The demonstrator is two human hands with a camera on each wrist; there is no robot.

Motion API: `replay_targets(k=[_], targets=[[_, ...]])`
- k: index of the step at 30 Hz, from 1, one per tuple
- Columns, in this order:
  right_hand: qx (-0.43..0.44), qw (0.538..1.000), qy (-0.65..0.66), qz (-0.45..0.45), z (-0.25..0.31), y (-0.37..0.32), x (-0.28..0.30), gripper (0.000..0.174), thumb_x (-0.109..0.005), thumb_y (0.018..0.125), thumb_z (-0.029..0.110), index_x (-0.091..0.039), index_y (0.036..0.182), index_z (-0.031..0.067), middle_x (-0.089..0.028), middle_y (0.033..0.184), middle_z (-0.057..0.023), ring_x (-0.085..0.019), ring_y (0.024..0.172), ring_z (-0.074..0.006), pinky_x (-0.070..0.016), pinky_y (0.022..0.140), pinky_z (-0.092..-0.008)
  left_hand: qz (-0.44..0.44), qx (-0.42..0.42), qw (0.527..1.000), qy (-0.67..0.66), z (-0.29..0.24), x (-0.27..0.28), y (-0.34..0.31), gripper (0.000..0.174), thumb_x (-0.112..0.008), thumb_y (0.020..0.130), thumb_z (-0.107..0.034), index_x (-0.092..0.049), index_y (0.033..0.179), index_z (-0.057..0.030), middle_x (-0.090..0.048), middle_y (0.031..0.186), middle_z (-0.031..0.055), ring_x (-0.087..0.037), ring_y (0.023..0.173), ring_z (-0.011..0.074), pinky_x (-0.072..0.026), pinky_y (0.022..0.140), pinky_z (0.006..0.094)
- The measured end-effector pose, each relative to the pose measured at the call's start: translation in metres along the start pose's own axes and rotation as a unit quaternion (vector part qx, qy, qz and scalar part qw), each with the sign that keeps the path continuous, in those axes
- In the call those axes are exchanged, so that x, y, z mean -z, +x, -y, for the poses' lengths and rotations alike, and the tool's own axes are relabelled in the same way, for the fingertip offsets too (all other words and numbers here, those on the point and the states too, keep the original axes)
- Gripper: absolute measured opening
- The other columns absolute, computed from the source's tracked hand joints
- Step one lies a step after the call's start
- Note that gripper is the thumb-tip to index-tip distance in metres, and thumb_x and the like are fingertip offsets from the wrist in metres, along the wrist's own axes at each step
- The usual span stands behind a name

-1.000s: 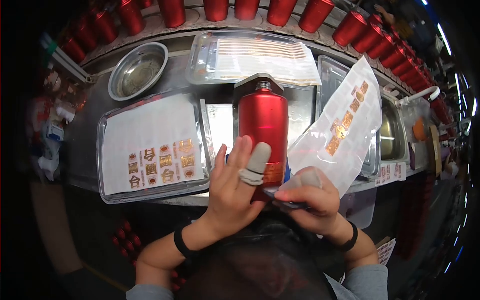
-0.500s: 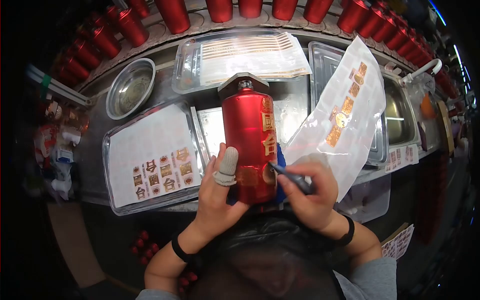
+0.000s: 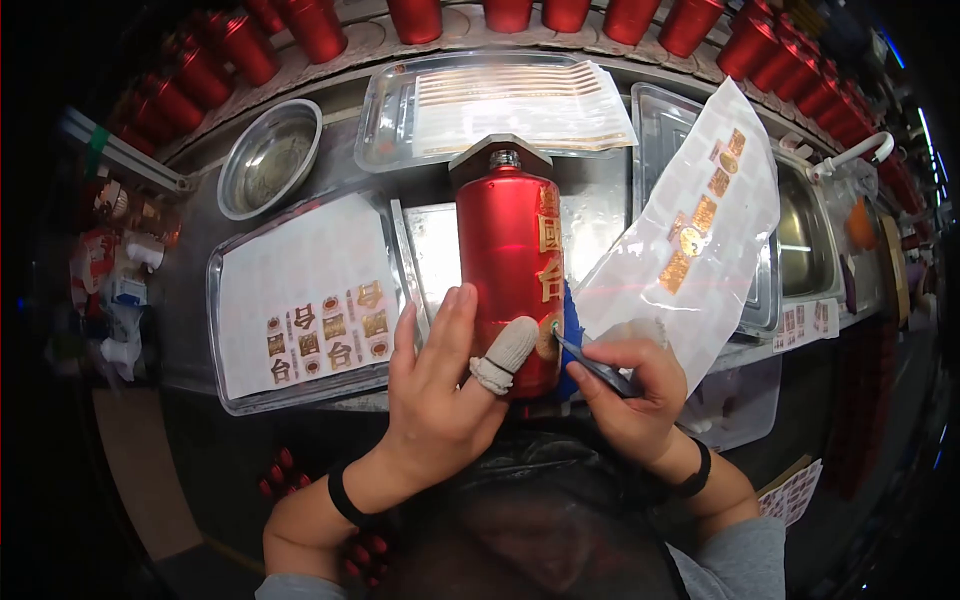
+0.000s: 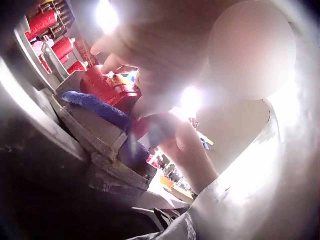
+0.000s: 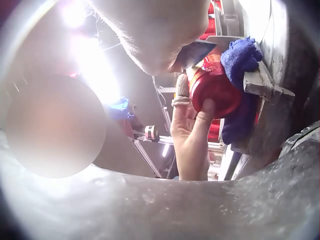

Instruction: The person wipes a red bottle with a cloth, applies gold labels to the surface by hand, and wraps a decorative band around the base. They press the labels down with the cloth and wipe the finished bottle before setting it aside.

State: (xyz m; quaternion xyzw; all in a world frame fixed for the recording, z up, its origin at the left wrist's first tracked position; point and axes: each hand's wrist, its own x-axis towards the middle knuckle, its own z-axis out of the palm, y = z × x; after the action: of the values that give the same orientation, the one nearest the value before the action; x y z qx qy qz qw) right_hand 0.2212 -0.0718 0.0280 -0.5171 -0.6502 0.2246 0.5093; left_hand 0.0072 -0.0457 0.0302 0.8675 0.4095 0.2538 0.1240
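Note:
A red bottle [image 3: 508,260] with gold characters lies in a holder, its neck pointing away. My left hand [image 3: 440,400], one finger in a pale cot, rests along its left side with fingers extended; in the right wrist view the thumb of that hand [image 5: 192,135] touches the bottle's base [image 5: 215,95]. My right hand [image 3: 640,400] pinches dark tweezers [image 3: 600,368], their tip at a round gold sticker [image 3: 549,335] near the base. A blue cloth [image 3: 572,335] sits beside the bottle, also seen in the left wrist view.
Left is a tray [image 3: 232,400] with a gold decal sheet [image 3: 300,260]; behind it, a metal bowl [image 3: 270,160]. A tray of striped sheets [image 3: 520,110] stands at the back. Right are a long decal sheet [image 3: 700,220] and a sink [image 3: 805,240]. Red bottles [image 3: 415,20] line the rear.
The bottle has turned so its gold characters face the right side. The tweezers have moved up from below to the round sticker. The left hand shifted back off the bottle, then its cot finger leaned over it again.

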Motion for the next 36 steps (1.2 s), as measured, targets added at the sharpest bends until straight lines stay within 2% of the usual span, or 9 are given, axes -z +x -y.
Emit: replay_targets(k=[5,14,17,20,23,26,32,35,36], targets=[[0.010,1.000,-0.001,-0.002,0.002,0.000,-0.002,0.021,-0.080,0.076,-0.002,-0.067,0.092,0.0006,-0.065,0.083,-0.0079,-0.061,0.075,-0.0153,-0.0461,0.067,-0.0257,-0.002,0.007,1.000,0.027,-0.007,0.005,0.007,0.065,-0.071,0.070,-0.011,-0.061,0.134,-0.0165,-0.037,0.147,0.0338,-0.044,0.132,0.0470,-0.0274,0.109,0.0621],[0.028,1.000,0.006,0.009,0.000,-0.001,-0.004,0.020,-0.079,0.077,-0.003,-0.066,0.092,0.0005,-0.064,0.082,-0.0070,-0.059,0.073,-0.0139,-0.0446,0.065,-0.0252,-0.029,0.022,0.999,0.020,-0.005,0.000,-0.022,0.061,-0.072,0.073,-0.012,-0.063,0.132,-0.0214,-0.038,0.146,0.0342,-0.047,0.131,0.0442,-0.0284,0.108,0.0617],[0.030,0.999,0.006,0.012,-0.001,-0.002,-0.005,0.020,-0.079,0.077,-0.004,-0.066,0.091,0.0003,-0.063,0.080,-0.0066,-0.058,0.073,-0.0138,-0.0440,0.065,-0.0252,-0.031,0.016,0.999,0.028,-0.006,-0.001,-0.016,0.060,-0.073,0.072,-0.013,-0.064,0.131,-0.0211,-0.038,0.145,0.0346,-0.047,0.131,0.0451,-0.0285,0.107,0.0619],[0.003,1.000,-0.006,0.000,0.003,-0.001,-0.004,0.019,-0.079,0.074,-0.003,-0.068,0.089,0.0015,-0.069,0.083,-0.0101,-0.066,0.076,-0.0208,-0.0476,0.068,-0.0286,-0.034,0.005,0.999,0.022,-0.010,-0.002,-0.010,0.061,-0.074,0.071,-0.016,-0.064,0.131,-0.0206,-0.037,0.146,0.0347,-0.046,0.131,0.0456,-0.0284,0.107,0.0623],[-0.034,0.999,0.020,-0.008,-0.001,-0.004,-0.002,0.021,-0.079,0.075,-0.004,-0.067,0.091,0.0012,-0.068,0.082,-0.0095,-0.065,0.075,-0.0192,-0.0470,0.067,-0.0277,-0.021,0.024,0.999,-0.007,-0.008,-0.003,-0.012,0.068,-0.078,0.067,-0.015,-0.063,0.133,-0.0217,-0.036,0.147,0.0347,-0.042,0.136,0.0437,-0.0265,0.108,0.0636],[0.011,1.000,0.007,0.005,-0.001,-0.008,-0.001,0.022,-0.077,0.079,-0.005,-0.064,0.097,-0.0001,-0.064,0.090,-0.0074,-0.060,0.081,-0.0127,-0.0475,0.072,-0.0236,-0.043,0.044,0.998,-0.025,-0.001,-0.006,-0.013,0.071,-0.078,0.066,-0.016,-0.061,0.134,-0.0194,-0.035,0.147,0.0347,-0.040,0.137,0.0433,-0.0261,0.108,0.0637],[-0.004,0.999,0.020,-0.029,0.003,0.005,-0.012,0.022,-0.079,0.075,-0.005,-0.068,0.093,0.0024,-0.067,0.082,-0.0083,-0.061,0.075,-0.0180,-0.0470,0.067,-0.0287,-0.050,0.048,0.997,-0.035,0.004,-0.007,-0.008,0.073,-0.077,0.063,-0.015,-0.062,0.134,-0.0180,-0.035,0.148,0.0336,-0.040,0.137,0.0418,-0.0264,0.109,0.0629],[0.148,0.985,-0.041,0.079,0.008,0.015,-0.005,0.026,-0.080,0.071,-0.005,-0.071,0.094,0.0029,-0.068,0.083,-0.0091,-0.062,0.076,-0.0211,-0.0477,0.070,-0.0310,-0.055,0.046,0.996,-0.044,0.006,-0.008,-0.007,0.072,-0.076,0.062,-0.014,-0.062,0.133,-0.0191,-0.036,0.148,0.0325,-0.041,0.137,0.0415,-0.0269,0.108,0.0627],[0.138,0.986,-0.034,0.087,0.010,0.017,-0.003,0.026,-0.080,0.070,-0.005,-0.071,0.094,0.0030,-0.068,0.083,-0.0093,-0.062,0.075,-0.0219,-0.0476,0.071,-0.0314,-0.057,0.045,0.996,-0.046,0.007,-0.008,-0.007,0.072,-0.076,0.062,-0.014,-0.063,0.133,-0.0195,-0.036,0.148,0.0322,-0.041,0.137,0.0415,-0.0270,0.108,0.0628]])
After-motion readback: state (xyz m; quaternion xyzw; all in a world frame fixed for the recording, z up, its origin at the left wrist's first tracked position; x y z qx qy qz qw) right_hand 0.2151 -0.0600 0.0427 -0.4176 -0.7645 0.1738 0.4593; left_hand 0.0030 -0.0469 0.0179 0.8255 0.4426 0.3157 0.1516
